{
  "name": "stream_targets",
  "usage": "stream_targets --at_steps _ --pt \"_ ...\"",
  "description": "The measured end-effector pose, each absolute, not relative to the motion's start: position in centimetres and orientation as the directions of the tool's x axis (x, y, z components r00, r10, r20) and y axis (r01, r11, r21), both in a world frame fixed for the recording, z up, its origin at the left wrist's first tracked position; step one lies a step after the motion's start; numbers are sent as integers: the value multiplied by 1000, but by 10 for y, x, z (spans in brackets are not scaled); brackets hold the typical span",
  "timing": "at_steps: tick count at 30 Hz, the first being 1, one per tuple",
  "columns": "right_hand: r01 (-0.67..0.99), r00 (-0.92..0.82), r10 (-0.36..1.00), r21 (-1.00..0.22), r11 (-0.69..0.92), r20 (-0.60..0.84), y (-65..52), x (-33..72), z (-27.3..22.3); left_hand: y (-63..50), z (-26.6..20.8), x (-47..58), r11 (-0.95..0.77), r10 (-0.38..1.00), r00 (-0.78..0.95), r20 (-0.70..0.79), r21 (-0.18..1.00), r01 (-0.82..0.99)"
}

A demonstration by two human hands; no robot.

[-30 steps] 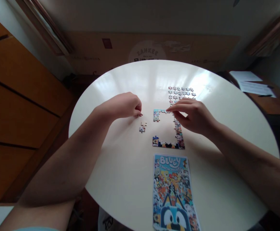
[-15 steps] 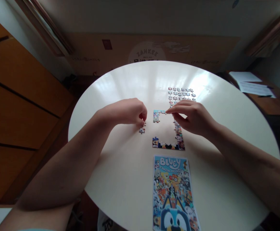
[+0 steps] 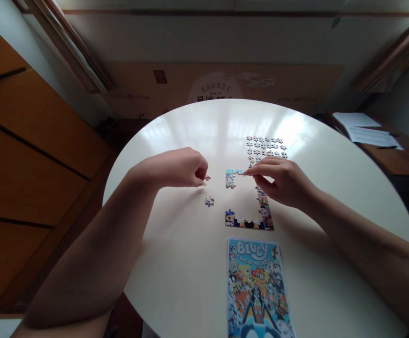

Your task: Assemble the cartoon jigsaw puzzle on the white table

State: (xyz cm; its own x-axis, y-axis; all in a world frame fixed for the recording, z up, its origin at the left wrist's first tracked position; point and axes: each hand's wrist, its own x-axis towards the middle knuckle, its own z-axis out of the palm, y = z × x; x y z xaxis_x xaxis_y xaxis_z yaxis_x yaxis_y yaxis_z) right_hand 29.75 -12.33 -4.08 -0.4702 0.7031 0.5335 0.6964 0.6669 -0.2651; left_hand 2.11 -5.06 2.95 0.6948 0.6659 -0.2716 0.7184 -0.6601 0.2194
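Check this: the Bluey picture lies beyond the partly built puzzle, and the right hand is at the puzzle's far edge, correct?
Not quite: the head view shows the Bluey picture nearer the wearer than the puzzle. The right hand is at the puzzle's far edge.

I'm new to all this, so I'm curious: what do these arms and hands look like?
They are a person's, with no cables or machine parts in sight. The left arm is sleeveless past the elbow, the right arm bare to the picture's edge. The left hand and right hand wear no gloves, and no watch or band shows on either arm.
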Motion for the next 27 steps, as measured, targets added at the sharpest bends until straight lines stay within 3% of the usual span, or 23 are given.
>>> stream_targets --at_steps 7,14,27 --pt "677 -498 680 -249 693 539 -123 297 -43 -55 26 27 -645 589 701 -402 288 707" --pt "679 -496 690 -260 687 527 -122 299 -45 -35 27 5 -539 776 575 -259 201 818" --pt "690 -488 689 -247 681 536 -123 297 -43 -37 18 19 -610 681 667 -302 269 745"
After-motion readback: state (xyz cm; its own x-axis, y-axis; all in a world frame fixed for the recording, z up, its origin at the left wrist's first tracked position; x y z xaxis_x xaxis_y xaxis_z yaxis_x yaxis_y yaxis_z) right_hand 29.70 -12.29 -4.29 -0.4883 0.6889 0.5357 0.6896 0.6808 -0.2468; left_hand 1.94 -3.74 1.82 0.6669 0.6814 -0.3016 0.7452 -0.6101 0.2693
